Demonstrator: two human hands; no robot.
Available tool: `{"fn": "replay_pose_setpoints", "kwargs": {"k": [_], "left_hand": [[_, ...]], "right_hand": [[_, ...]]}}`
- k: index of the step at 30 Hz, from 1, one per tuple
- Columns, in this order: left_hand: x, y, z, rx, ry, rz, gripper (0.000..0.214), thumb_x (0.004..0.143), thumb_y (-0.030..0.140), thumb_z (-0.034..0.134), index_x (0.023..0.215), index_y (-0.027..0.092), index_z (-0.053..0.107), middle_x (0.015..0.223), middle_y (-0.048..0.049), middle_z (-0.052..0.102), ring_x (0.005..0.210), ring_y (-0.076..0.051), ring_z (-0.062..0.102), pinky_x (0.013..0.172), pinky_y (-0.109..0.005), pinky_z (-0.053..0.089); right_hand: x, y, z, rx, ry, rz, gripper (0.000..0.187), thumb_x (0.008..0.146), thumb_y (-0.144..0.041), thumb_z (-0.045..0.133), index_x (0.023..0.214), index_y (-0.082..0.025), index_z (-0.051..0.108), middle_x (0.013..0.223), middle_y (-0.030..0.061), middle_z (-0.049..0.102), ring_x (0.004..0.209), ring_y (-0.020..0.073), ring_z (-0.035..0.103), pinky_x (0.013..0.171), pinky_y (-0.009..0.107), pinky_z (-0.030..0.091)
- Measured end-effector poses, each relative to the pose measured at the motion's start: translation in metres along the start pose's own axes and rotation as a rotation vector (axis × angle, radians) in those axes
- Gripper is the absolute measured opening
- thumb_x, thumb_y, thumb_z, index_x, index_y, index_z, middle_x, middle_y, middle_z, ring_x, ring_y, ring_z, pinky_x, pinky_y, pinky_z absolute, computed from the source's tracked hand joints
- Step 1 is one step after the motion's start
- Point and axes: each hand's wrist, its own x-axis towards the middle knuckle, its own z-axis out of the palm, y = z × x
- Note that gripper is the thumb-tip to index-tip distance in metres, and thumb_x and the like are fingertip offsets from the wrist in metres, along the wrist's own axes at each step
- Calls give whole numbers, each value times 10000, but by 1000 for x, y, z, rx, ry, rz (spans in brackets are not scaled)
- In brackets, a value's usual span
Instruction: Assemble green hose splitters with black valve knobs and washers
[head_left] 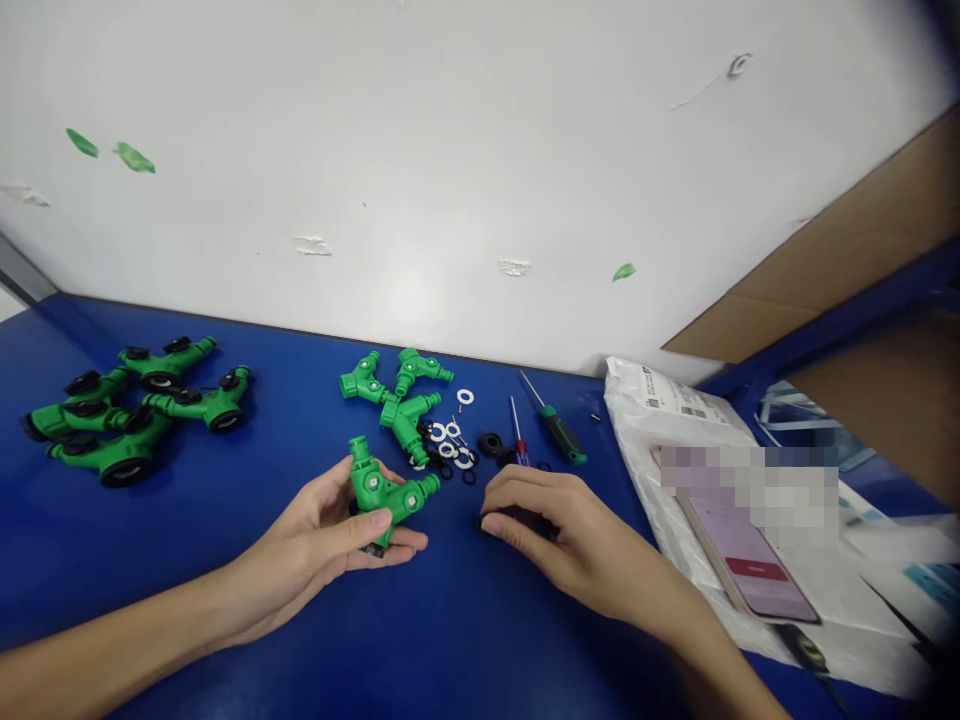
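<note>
My left hand (pixel 330 530) is closed round a green Y-shaped hose splitter (pixel 382 490), its two ribbed outlets pointing up and to the right. A dark part shows at the splitter's lower end. To the right, my right hand (pixel 555 520) pinches a small black piece, mostly hidden by the fingertips, above the blue table (pixel 480 640). Beyond the hands lie more green splitter bodies (pixel 405 425), several white rings (pixel 447 450), small screws and black O-rings (pixel 469 477). A black round cap (pixel 490 443) sits just past my right hand.
At the left stand several green splitters with black valve handles (pixel 139 440). Behind my right hand are a purple-handled screwdriver (pixel 519 440) and a green-and-black screwdriver (pixel 561 432). On the right, a phone (pixel 742 560) rests on a white plastic mailer bag (pixel 637 420). A white wall (pixel 420 150) rises behind the table.
</note>
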Motion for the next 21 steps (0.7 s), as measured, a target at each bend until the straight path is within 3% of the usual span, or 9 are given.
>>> {"fn": "replay_pose_setpoints", "kwargs": {"k": [3, 7, 11, 17, 21], "left_hand": [[-1, 0, 2, -36, -27, -9, 408, 812, 346, 781, 1149, 239, 577, 1248, -54, 623, 1052, -320, 713, 981, -489, 525], [-1, -4, 2, -69, -106, 1, 344, 857, 368, 733, 1140, 239, 585, 1267, -54, 625, 1092, -297, 692, 1024, -501, 486], [-1, -11, -1, 25, -152, -1, 368, 882, 405, 694, 1199, 274, 562, 1286, -43, 619, 1160, -250, 633, 1014, -449, 465], [1, -17, -1, 231, -244, 89, 480, 882, 403, 690, 1282, 215, 502, 1155, -83, 669, 1033, -202, 623, 796, -310, 496], [1, -20, 0, 223, -183, 92, 492, 857, 380, 722, 1272, 224, 509, 1175, -73, 655, 1056, -208, 618, 799, -303, 506]], "right_hand": [[5, -3, 16, 233, 71, 1, 200, 980, -311, 565, 891, -189, 696, 824, 25, 673, 733, 138, 615, 671, 247, 476], [10, -5, 40, 564, 145, 75, 196, 959, -327, 589, 1014, -184, 711, 705, -1, 648, 593, 107, 583, 558, 216, 477], [14, -7, 52, 751, 237, 85, 184, 912, -326, 655, 944, -171, 750, 636, -2, 646, 547, 97, 567, 517, 205, 479], [16, -13, 59, 848, 243, 6, 164, 912, -227, 650, 1008, -250, 781, 712, 0, 682, 597, 88, 614, 588, 212, 530], [15, -17, 63, 781, 277, -56, 214, 881, -181, 670, 1037, -275, 780, 780, 7, 678, 632, 97, 614, 591, 219, 525]]}}
